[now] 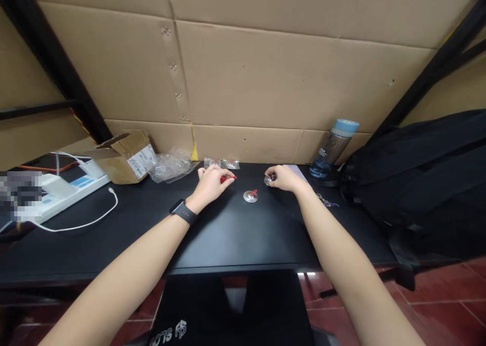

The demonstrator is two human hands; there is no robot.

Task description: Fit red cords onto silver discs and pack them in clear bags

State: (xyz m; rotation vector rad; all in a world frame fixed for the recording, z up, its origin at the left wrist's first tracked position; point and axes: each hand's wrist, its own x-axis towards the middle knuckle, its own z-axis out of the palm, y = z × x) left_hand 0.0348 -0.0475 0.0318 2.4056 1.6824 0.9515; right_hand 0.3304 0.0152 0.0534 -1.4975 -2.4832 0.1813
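A small round metal cymbal (pixel 248 198) with a domed middle and a short red loop lies on the black table. To its left, my left hand (pixel 211 183) is closed, with thumb and fingers pinching a bundle of red cord (pixel 223 179); part of the cord is hidden by the fingers. On the other side, my right hand (pixel 284 178) grips a second metal cymbal (pixel 267 180) by its edge, low over the table. Behind my left hand sit two clear packets (pixel 230 164) with round metal pieces and red bits inside.
On the left are an open cardboard box (pixel 120 158), crumpled clear plastic (pixel 172 164), a white power strip (pixel 68 196) and a white cable (pixel 87 226). A water bottle (pixel 331 151), a keychain (pixel 327 201) and a black backpack (pixel 429 184) occupy the right. Cardboard (pixel 266 82) walls the back.
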